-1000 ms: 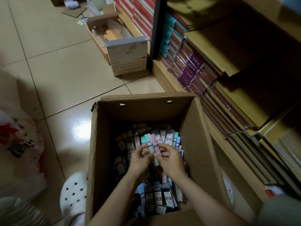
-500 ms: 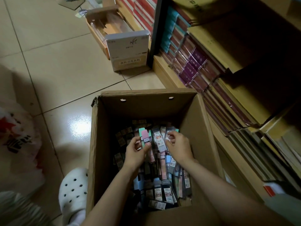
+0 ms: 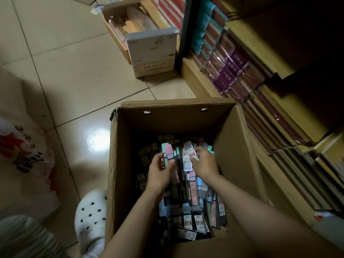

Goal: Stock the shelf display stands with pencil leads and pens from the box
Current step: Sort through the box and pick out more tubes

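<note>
Separating now, hands moving apart inside the cardboard box point(image 3: 119, 164): left hand point(image 3: 160, 170) clasping pink and green lead cases point(image 3: 168, 155), right hand point(image 3: 204, 162) pinching a clear lead case point(image 3: 191, 152), still gathering stock; next probably requiring lifting toward the shelf.

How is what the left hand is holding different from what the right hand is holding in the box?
The left hand grips a small bunch of packs with opaque pink and green tops; the right hand pinches a clear pack with a white label printed in red. The left bunch holds several side by side, the right looks like one or two. Both are slim, held roughly upright over the loose stock in the cardboard box.
</note>
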### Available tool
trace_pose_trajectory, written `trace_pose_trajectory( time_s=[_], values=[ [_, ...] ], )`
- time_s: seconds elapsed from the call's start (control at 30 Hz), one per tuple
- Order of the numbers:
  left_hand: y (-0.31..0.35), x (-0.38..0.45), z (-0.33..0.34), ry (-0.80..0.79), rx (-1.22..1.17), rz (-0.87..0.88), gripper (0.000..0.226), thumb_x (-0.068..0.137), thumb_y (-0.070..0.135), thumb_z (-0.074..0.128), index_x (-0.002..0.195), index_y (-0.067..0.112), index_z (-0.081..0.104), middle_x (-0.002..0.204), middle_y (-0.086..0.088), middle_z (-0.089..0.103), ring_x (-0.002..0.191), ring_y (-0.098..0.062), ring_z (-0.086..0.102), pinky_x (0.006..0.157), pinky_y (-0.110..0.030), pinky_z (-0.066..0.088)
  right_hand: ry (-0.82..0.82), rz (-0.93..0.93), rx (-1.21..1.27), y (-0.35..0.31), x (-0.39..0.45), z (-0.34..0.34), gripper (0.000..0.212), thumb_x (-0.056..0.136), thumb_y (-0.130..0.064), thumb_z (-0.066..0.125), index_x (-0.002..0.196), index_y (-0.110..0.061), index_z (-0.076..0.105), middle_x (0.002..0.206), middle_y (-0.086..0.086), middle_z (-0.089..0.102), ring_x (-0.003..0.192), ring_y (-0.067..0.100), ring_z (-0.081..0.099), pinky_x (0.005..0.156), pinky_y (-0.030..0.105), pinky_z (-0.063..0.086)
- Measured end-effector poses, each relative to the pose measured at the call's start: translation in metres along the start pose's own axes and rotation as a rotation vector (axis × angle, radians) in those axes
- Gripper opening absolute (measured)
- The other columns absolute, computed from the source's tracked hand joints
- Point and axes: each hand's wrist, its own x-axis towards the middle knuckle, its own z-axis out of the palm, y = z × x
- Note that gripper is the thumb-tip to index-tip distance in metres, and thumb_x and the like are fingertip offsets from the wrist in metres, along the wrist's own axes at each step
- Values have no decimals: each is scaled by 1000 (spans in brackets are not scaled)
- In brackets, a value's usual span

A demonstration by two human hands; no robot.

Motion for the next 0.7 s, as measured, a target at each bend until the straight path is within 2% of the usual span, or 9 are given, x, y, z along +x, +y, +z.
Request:
trace_pose_trajectory(
  time_s=[0.07, 0.17, 0.23, 0.3, 0.37, 0.47, 0.57, 0.63, 0.7],
  values=[
    [13, -9, 4, -50, 12, 13, 20, 94, 13, 61, 111, 23, 56, 93, 2, 70, 74, -3, 69, 57, -23, 57, 19, -2, 168, -4, -11, -17, 41, 90, -9, 66, 128, -16, 53, 110, 6, 68, 96, 23, 64, 73, 27, 47],
    [49, -24, 12, -174, 89, 73, 19, 93, 14, 62, 108, 25, 57, 99, -7, 69, 86, -22, 70, 69, -46, 60, 2, -124, 330, -18, -34, -56, 75, 83, 5, 67, 142, -28, 35, 83, -4, 61, 68, 8, 62, 52, 15, 44],
    [83, -33, 16, -274, 161, 158, 18, 93, 14, 61, 106, 26, 56, 102, -9, 68, 88, -24, 71, 72, -48, 59, 13, -222, 361, -33, -49, -90, 88, 82, 8, 68, 144, -40, 29, 80, -4, 60, 62, 3, 62, 47, 13, 46],
    [125, -43, 18, -342, 243, 260, 18, 93, 16, 61, 108, 25, 55, 106, -8, 68, 88, -20, 71, 72, -40, 59, 29, -304, 358, -53, -67, -129, 83, 81, 7, 69, 143, -36, 35, 89, -3, 58, 70, 4, 63, 49, 13, 49],
    [169, -55, 21, -367, 339, 376, 21, 94, 17, 61, 114, 18, 53, 111, -10, 66, 93, -19, 68, 79, -38, 58, 86, -386, 369, -72, -88, -169, 77, 78, 8, 71, 139, -29, 42, 91, -1, 57, 68, 2, 64, 48, 10, 46],
    [233, -82, 30, -479, 359, 468, 19, 97, 17, 56, 114, 18, 48, 106, -15, 65, 82, -16, 66, 64, -31, 59, 253, -513, 387, -93, -125, -225, 80, 75, 5, 75, 138, -32, 44, 83, -10, 59, 62, -8, 65, 52, 8, 47],
    [283, -111, 44, -571, 366, 538, 22, 97, 19, 53, 119, 18, 47, 105, -11, 64, 84, -21, 68, 69, -42, 60, 346, -582, 361, -104, -159, -269, 79, 77, -2, 76, 138, -39, 42, 97, -12, 59, 82, 8, 71, 72, 25, 60],
    [303, -125, 54, -629, 324, 572, 23, 98, 22, 52, 120, 20, 47, 106, -11, 63, 81, -20, 69, 73, -48, 60, 394, -607, 377, -107, -178, -293, 76, 80, -5, 75, 135, -45, 42, 101, -11, 58, 82, 11, 71, 68, 29, 61],
    [314, -134, 65, -675, 242, 582, 21, 98, 24, 51, 119, 22, 49, 106, -13, 63, 77, -19, 69, 73, -48, 59, 451, -622, 380, -107, -195, -315, 77, 82, -8, 75, 133, -53, 38, 100, -7, 61, 79, 12, 72, 68, 32, 62]
  ],
)
